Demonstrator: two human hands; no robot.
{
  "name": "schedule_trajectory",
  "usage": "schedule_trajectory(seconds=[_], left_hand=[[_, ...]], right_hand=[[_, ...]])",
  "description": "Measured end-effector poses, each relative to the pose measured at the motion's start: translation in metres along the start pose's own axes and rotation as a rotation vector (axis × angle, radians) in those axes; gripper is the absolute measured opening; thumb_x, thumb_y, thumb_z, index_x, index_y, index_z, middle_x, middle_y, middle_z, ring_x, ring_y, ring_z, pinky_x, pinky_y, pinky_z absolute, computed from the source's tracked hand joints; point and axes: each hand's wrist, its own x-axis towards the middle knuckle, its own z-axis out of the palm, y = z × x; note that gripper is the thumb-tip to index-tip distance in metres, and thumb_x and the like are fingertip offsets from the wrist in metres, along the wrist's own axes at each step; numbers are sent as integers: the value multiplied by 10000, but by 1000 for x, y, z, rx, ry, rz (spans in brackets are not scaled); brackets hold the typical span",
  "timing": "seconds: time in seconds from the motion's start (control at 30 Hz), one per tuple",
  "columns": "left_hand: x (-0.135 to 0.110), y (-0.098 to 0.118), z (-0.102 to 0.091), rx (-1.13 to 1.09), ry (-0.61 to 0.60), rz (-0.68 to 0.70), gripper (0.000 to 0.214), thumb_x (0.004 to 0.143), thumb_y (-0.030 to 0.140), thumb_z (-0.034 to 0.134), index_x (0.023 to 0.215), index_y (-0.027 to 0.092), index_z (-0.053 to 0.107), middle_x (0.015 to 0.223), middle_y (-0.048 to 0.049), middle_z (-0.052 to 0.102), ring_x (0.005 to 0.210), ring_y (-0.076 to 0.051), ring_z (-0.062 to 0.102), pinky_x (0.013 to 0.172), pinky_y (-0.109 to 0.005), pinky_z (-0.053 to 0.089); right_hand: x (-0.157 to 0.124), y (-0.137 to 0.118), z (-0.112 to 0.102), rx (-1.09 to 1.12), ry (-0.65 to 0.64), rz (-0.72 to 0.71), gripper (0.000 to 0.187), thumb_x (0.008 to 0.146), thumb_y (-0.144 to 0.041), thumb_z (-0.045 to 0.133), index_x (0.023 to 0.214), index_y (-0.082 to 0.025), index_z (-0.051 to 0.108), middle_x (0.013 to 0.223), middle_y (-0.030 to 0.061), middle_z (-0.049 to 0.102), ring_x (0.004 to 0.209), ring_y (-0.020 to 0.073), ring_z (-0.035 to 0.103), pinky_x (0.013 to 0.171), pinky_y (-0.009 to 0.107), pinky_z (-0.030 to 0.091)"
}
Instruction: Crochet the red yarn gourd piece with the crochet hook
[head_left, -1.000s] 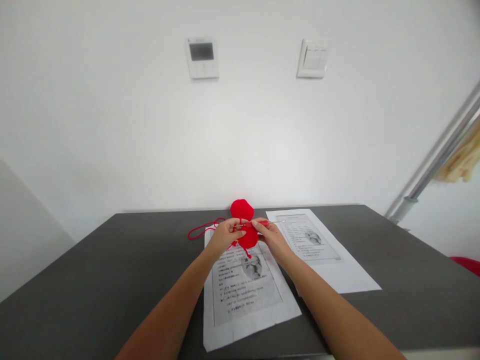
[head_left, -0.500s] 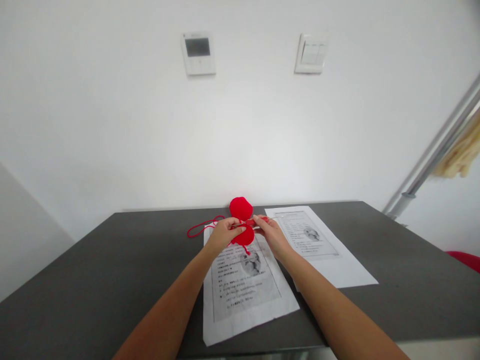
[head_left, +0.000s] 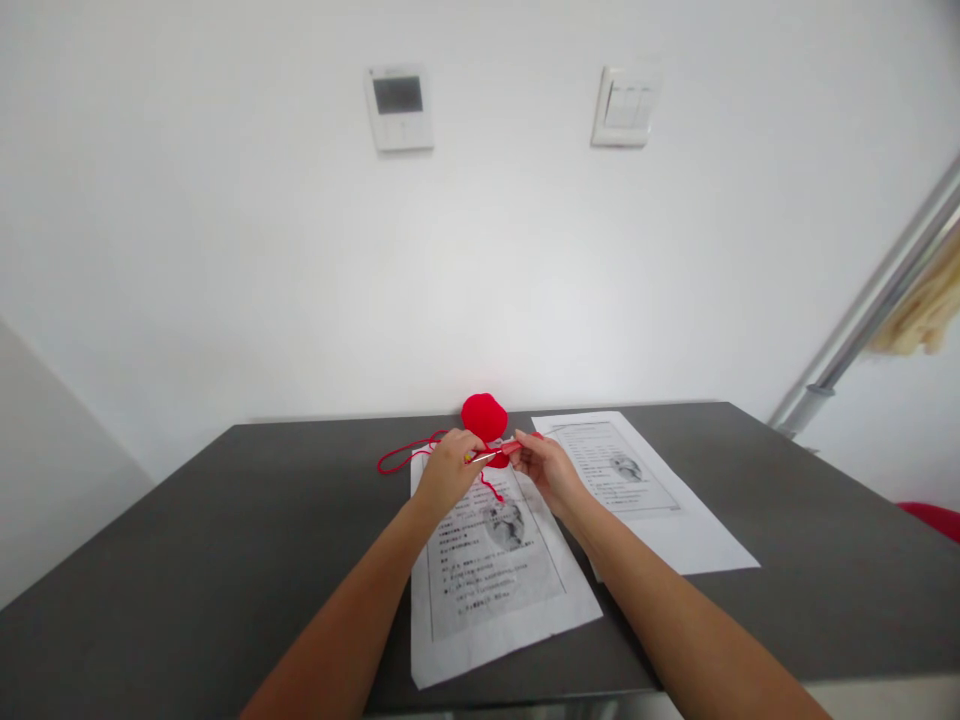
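Observation:
A crochet hook (head_left: 513, 447) with a red grip and thin metal shaft is pinched in my right hand (head_left: 546, 468). Its shaft points left, towards the fingers of my left hand (head_left: 450, 467). Those fingers are closed on a small red crochet piece (head_left: 497, 460), which they and the hook partly cover. A tiny yellow spot shows at my left fingertips; I cannot make out what it is. From the piece a short red yarn tail (head_left: 491, 487) hangs over the paper. Just behind my hands sits a ball of red yarn (head_left: 484, 416), and a loop of yarn (head_left: 397, 460) lies to the left.
Beneath my hands lies a printed sheet (head_left: 487, 640), with a second sheet (head_left: 697, 530) to its right on the dark table (head_left: 300, 520). The white wall (head_left: 487, 250) rises right behind the table. A metal pole (head_left: 862, 335) slants at the right.
My left hand has turned over more, and the red crochet piece shows less between my hands. More of the hook's metal shaft is visible near my left fingers.

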Motion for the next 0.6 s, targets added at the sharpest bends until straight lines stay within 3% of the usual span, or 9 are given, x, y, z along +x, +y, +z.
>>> schedule_trajectory(seconds=[0.2,0.47,0.6], left_hand=[[-1,-6,0,4,12,-29,118,767,176,613,650,197,611,748,-41,624,795,-204,526,782,-335,379],[0,-14,-6,-83,151,-389,155,708,265,613,573,192,585,570,11,549,583,-152,486,595,-275,336],[2,-19,-8,-323,177,-530,196,651,332,629,540,178,575,502,21,528,515,-134,466,524,-252,318]], right_hand=[[-2,-5,1,-48,-45,-111,327,686,-430,671,497,-174,597,502,2,551,507,122,461,540,271,361],[6,-8,-12,-106,215,-236,294,717,-471,606,671,-183,642,428,-33,495,427,109,404,480,256,303],[7,-3,-15,-266,209,-315,332,778,-512,559,684,-198,613,450,-30,504,445,127,429,506,269,332]])
